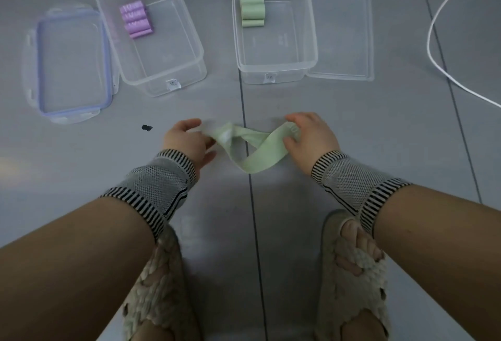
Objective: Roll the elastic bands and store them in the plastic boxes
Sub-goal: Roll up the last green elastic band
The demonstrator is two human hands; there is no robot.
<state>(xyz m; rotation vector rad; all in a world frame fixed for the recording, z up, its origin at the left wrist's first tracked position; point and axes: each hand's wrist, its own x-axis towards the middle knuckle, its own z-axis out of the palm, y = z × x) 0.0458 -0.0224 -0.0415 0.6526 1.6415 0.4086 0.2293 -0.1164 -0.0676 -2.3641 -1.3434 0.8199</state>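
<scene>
The green elastic band (250, 148) is hanging between the two hands in the middle of the frame, above the grey floor (81, 151). Its long axis is running left to right across the frame, and the strip is crossing over itself once, so the loop is lying twisted rather than flat. The lowest fold is sagging toward the bottom of the frame, between the wrists.

The left hand (187, 140) is pinching the left end of the band, with its fingers (189, 125) curled round the fabric. The right hand (309, 137) is gripping the right end in the same manner. Both hands are lying level with each other and equally near the band, so neither has the advantage for starting the roll; the twist probably needs removing first.

The box with green rolls (273, 67) is standing in the upper centre-right of the frame, directly beyond the right hand. The box with purple rolls (162, 69) is standing in the upper left, beyond the left hand. A clear lid (341, 37) is lying just right of the green box, and a lid with a blue seal (70, 67) is lying at the far left.

Each box is carrying a small white label on its near wall; the writing is too small to read. The purple rolls are showing pale printed marks, possibly numerals.
</scene>
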